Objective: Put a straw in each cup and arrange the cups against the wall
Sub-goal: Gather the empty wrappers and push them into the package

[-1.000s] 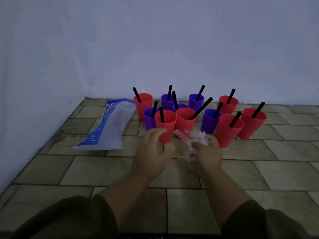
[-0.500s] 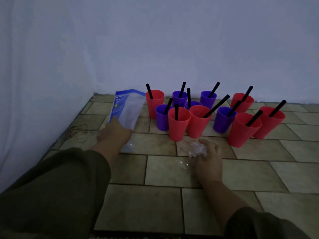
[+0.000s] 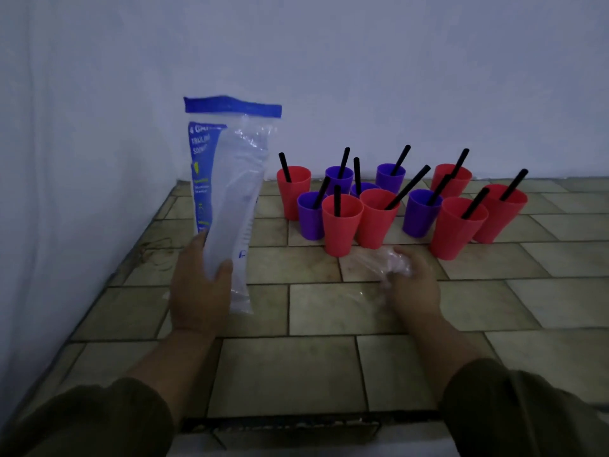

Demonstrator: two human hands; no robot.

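Several red and purple cups, such as a front red cup (image 3: 341, 225) and a purple cup (image 3: 421, 211), stand clustered on the tiled floor near the back wall. Each holds a black straw, like the long slanted straw (image 3: 408, 186). My left hand (image 3: 199, 285) grips a blue and clear plastic bag (image 3: 230, 192) and holds it upright, left of the cups. My right hand (image 3: 412, 282) rests on the floor just in front of the cups, closed on a crumpled clear plastic wrapper (image 3: 384, 262).
The white back wall (image 3: 362, 77) meets a white left wall (image 3: 66, 192) at a corner behind the bag. Beige floor tiles (image 3: 296, 374) stretch toward me. A dark edge (image 3: 280, 423) runs along the bottom between my sleeves.
My left hand moved from the cups to the bag lying on the floor, grasped it and lifted it upright. My right hand stayed on the floor holding the wrapper.
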